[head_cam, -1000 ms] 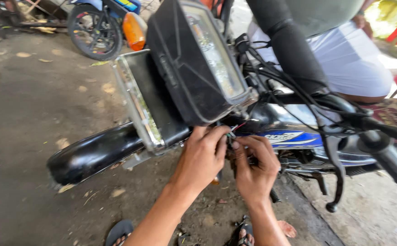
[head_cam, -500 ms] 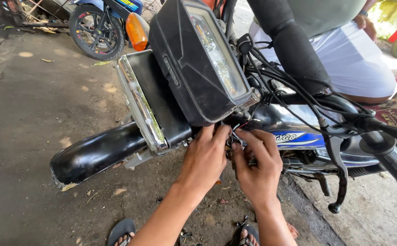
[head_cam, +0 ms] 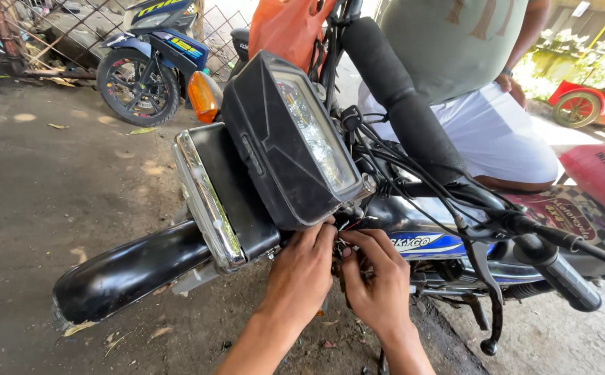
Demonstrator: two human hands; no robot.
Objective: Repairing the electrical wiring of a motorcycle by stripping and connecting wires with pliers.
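A motorcycle stands in front of me with its square black headlight unit tilted up off its chrome-edged housing. My left hand and my right hand are side by side just under the headlight, fingers curled into a bundle of thin wires behind it. The fingertips pinch at the wiring; what exactly each holds is hidden by the fingers. The black front mudguard runs out to the lower left.
Another person in a grey shirt and white shorts sits on the motorcycle's seat. The handlebar grip and brake lever jut out at right. A blue motorcycle is parked at the back left by a fence. Bare concrete floor at left.
The view has shifted so the headlight and both hands sit slightly higher and more centred. Both hands stay at the wiring under the headlight, fingers working a little.
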